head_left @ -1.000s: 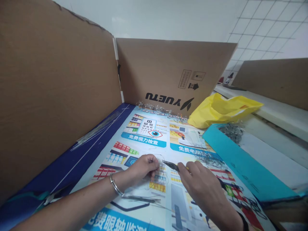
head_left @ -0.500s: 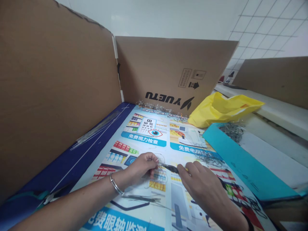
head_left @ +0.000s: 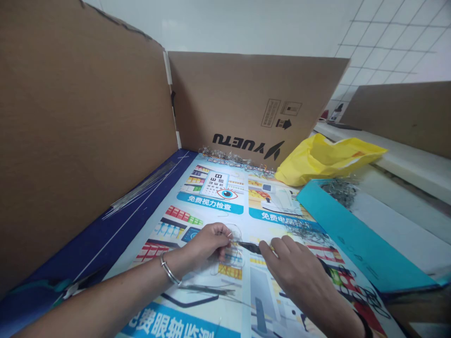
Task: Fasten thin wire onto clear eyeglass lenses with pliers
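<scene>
My left hand [head_left: 214, 238], with a silver bangle at the wrist, pinches a thin looped wire [head_left: 239, 231] over the printed poster. Dark-jawed pliers [head_left: 249, 247] are held in my right hand [head_left: 287, 260], its fingers wrapped round the handles. The pliers' tip points left and meets the wire close to my left fingertips; whether the jaws are closed on it is too small to tell. Below the hands, a bundle of thin straight wires [head_left: 207, 289] lies on the poster.
Cardboard walls [head_left: 218, 94] stand at left and back. A yellow bag [head_left: 317, 159], a blue box [head_left: 352, 234] with tangled wire [head_left: 340, 193], and black rings [head_left: 369, 298] are at right. Wires [head_left: 141, 190] and a teal-handled tool [head_left: 45, 286] lie left.
</scene>
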Demonstrator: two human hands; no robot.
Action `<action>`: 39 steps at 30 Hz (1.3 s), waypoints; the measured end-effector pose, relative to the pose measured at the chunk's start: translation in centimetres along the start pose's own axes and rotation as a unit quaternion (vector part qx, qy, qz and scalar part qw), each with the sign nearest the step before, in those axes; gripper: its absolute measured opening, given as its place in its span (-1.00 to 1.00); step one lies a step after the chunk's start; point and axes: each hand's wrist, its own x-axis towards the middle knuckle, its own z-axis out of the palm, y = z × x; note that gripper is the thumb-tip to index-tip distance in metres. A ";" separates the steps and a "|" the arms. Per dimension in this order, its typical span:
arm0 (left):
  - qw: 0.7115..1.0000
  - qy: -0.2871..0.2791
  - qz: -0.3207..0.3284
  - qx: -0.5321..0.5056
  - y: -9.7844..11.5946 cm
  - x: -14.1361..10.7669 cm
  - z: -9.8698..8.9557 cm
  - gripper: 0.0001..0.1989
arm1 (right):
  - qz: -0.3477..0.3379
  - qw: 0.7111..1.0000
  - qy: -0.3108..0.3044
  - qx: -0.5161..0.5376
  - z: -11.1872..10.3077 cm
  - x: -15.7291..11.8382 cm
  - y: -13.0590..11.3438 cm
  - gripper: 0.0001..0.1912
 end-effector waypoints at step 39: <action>0.992 -0.012 -0.004 0.124 -0.4 0.5 -0.7 -0.89 | 0.066 0.993 -0.037 0.089 0.2 0.2 0.5 -0.87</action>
